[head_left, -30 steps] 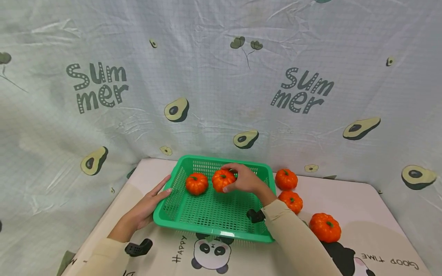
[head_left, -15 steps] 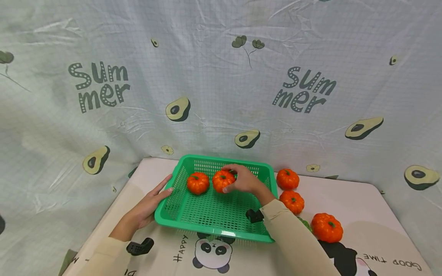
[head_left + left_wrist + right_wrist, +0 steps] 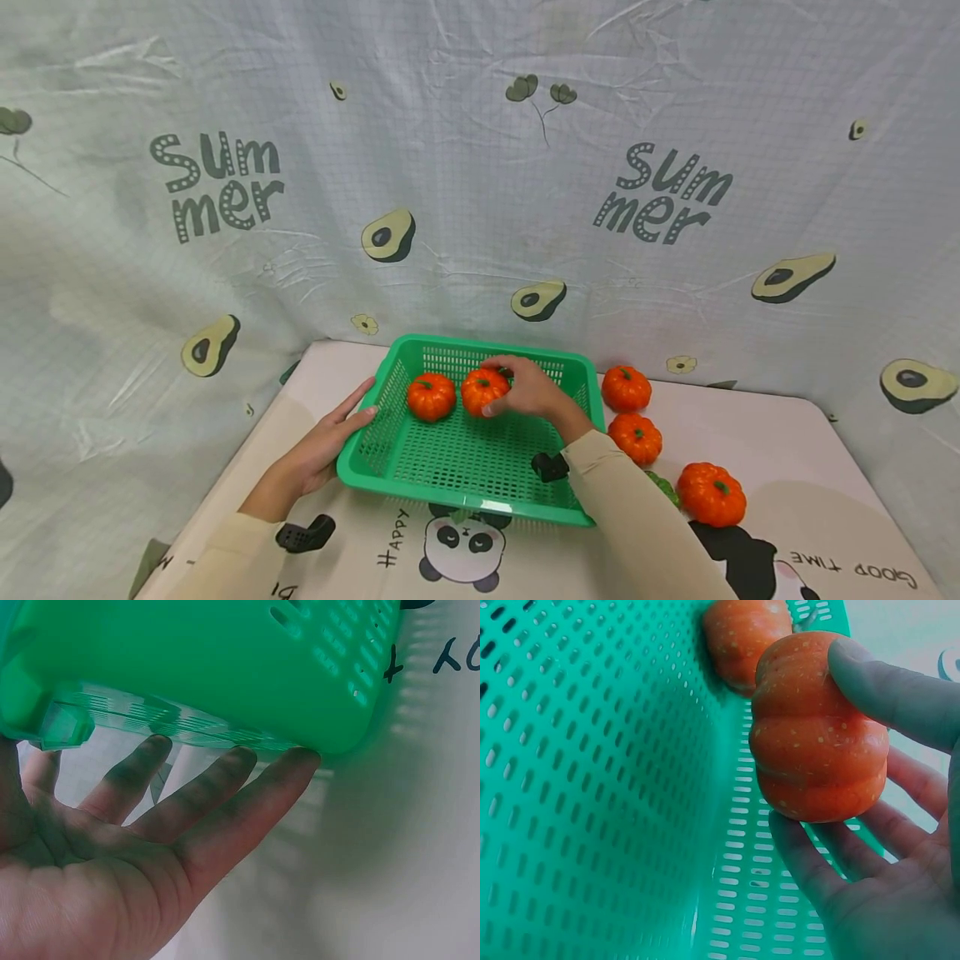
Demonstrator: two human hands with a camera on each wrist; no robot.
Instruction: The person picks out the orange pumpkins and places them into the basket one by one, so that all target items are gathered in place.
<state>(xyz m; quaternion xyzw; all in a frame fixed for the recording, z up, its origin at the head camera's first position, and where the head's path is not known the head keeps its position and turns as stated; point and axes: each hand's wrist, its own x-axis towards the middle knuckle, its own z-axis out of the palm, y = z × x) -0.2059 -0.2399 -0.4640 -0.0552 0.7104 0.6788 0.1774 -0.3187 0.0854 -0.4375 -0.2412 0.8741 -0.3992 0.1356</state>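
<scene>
A green plastic basket (image 3: 465,454) with slotted walls stands on the table. My left hand (image 3: 318,450) holds its left side, thumb over the rim and fingers (image 3: 225,802) against the outer wall in the left wrist view. Inside the basket, my right hand (image 3: 528,387) grips a small orange pumpkin (image 3: 482,393) between thumb and fingers, near the back wall. The right wrist view shows the thumb on one side of this pumpkin (image 3: 817,735) and fingertips on the other. A second pumpkin (image 3: 431,397) sits in the basket's back left part.
Right of the basket, two orange pumpkins, one at the back (image 3: 626,389) and one nearer (image 3: 635,439), sit close to its wall. Farther right is a larger pumpkin (image 3: 711,495). A green bumpy thing (image 3: 663,488) is partly hidden by my right sleeve. Printed cloth (image 3: 465,167) hangs behind the table.
The view has shifted slightly. Both hands keep their hold, and the pumpkins stay where they were. More of the green thing shows beside the right sleeve.
</scene>
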